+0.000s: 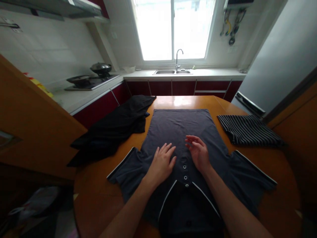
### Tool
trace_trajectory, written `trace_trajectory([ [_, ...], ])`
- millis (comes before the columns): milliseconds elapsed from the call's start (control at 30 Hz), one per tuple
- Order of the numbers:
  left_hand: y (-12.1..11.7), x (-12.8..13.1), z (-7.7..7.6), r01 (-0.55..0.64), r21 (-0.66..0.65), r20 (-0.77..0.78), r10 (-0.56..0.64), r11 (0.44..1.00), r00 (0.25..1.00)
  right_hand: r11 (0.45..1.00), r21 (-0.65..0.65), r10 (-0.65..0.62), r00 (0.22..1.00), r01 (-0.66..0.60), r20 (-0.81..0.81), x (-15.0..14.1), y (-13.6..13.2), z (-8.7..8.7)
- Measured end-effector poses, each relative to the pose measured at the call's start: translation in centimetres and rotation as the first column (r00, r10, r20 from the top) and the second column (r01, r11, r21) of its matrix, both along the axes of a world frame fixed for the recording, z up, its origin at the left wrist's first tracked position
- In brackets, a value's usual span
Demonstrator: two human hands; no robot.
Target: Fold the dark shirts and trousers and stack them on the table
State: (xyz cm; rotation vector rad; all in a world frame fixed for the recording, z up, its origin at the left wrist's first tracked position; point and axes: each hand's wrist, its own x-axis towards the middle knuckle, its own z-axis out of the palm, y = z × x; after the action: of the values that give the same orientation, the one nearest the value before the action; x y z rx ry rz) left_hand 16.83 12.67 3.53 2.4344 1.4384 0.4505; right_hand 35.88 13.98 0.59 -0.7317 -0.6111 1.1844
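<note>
A dark grey polo shirt (178, 129) with white trim and a buttoned placket lies spread face up on the wooden table (272, 165), collar toward me. My left hand (162, 163) rests flat on the chest just left of the buttons, fingers stretched out. On the other side of the placket my right hand (198, 152) hovers or lightly touches the cloth, fingers apart and slightly curled. Neither hand holds anything.
A crumpled black garment (114, 129) lies on the table's left side. A folded dark cloth with white stripes (249, 130) sits at the right. Beyond the table are a counter with a sink (172, 71), a stove with pans (90, 79) and a grey fridge (279, 62).
</note>
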Motion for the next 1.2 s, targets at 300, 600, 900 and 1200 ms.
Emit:
trace_trajectory([
  [300,-3.2,-9.0,-0.4,-0.343,0.201,0.163,0.314,0.918,0.935,0.999,-0.020,0.029,0.999,-0.030,-0.034,0.1,0.0,0.4],
  [600,-6.8,-18.7,-3.9,-0.638,0.285,-0.079,0.681,0.715,0.728,0.998,-0.022,0.049,0.994,-0.051,-0.098,0.4,0.2,0.1],
  [900,-7.2,-18.5,-3.8,-0.694,0.299,-0.102,0.745,0.655,0.660,0.998,-0.022,0.059,0.993,-0.062,-0.101,0.5,0.3,-0.3],
  [1200,-7.5,-17.7,-3.4,-0.720,0.314,-0.089,0.775,0.618,0.626,0.997,-0.039,0.065,0.991,-0.071,-0.119,0.4,0.2,0.0],
])
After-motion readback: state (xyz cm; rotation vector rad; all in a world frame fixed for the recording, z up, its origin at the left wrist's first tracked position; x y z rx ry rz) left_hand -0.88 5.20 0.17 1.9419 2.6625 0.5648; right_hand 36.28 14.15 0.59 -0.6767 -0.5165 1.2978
